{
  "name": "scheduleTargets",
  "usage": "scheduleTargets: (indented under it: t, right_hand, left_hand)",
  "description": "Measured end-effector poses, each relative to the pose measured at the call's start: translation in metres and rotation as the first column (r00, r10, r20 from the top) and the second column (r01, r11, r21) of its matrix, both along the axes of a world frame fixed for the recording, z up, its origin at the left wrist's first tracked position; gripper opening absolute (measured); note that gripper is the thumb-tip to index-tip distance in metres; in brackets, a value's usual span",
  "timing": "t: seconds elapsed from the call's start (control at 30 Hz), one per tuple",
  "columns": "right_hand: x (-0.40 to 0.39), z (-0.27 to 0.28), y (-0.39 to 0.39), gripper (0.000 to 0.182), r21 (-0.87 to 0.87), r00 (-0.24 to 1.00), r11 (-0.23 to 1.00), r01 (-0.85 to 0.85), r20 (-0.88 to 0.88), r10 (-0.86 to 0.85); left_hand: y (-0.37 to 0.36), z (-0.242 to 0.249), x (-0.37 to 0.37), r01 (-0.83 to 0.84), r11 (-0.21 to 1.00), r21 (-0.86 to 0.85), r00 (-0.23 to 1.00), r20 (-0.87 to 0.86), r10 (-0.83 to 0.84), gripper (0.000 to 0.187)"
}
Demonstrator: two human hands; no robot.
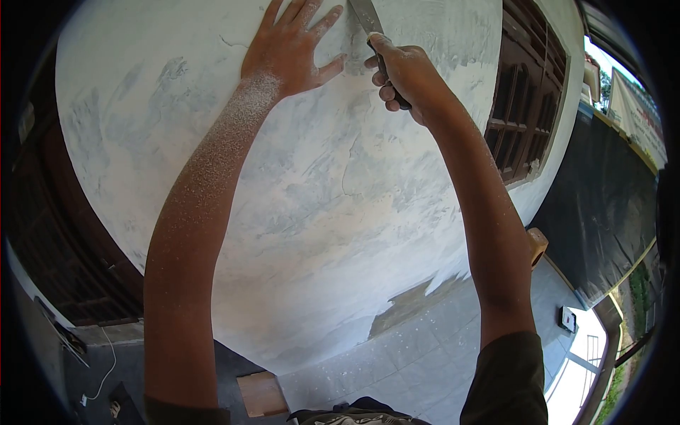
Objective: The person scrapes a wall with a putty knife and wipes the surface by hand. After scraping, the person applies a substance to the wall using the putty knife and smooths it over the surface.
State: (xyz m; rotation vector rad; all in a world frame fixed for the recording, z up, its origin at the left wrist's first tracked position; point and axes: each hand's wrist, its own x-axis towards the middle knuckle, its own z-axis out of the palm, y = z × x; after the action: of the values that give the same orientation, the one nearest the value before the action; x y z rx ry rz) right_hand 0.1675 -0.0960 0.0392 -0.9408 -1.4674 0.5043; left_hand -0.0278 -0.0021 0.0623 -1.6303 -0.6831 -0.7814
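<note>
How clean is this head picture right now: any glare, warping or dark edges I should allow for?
Head view: strong fisheye bend, the wall bulging outward; black vignette in the corners; floor at lower right blown out to white; dark door at left low in detail; blade cut off by the top edge.

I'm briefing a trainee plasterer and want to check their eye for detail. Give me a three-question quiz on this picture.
1. True or false: the right hand holds the flat metal scraper with a dark handle.
2. Against the white wall with grey patches, the left hand is:
A) clenched into a fist
B) open, with fingers apart
C) wrapped around a tool
3. Fill in: the bare left forearm is speckled with pale ____.

Key: 1 true; 2 B; 3 dust.
</note>
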Motion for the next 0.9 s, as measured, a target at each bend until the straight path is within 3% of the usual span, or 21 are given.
scheduleTargets:
  t: [0.17,0.27,0.5,0.63,0.8,0.9]
  right_hand:
    - [0.004,-0.017,-0.012,0.049,-0.089,0.999,0.996,0.025,0.037,-0.021]
    - [0.002,0.003,-0.002,0.051,0.010,1.000,1.000,0.015,0.026,-0.015]
    - [0.002,-0.022,-0.010,0.053,-0.073,0.998,0.997,0.029,0.054,-0.025]
    - [-0.001,0.005,0.000,0.056,0.017,0.999,1.000,0.016,0.028,-0.016]
    - [0.001,-0.016,-0.011,0.057,-0.066,0.996,0.996,0.063,0.062,-0.059]
    - [0.004,-0.002,-0.007,0.056,-0.056,0.997,0.997,0.052,0.058,-0.049]
  left_hand:
    - [0.000,-0.001,0.001,-0.028,0.999,0.033,1.000,0.012,0.027,0.085]
    - [0.002,0.001,0.001,0.049,0.998,0.034,0.999,0.005,-0.049,0.085]
    - [0.001,0.001,0.001,0.001,1.000,-0.030,1.000,0.018,0.000,0.086]
    - [0.003,0.002,-0.001,0.018,0.999,0.030,1.000,-0.004,-0.018,0.087]
    - [0.005,0.003,-0.001,0.028,0.999,0.030,1.000,0.001,-0.028,0.088]
    - [0.009,0.003,0.002,0.025,0.999,0.033,0.999,0.022,-0.025,0.087]
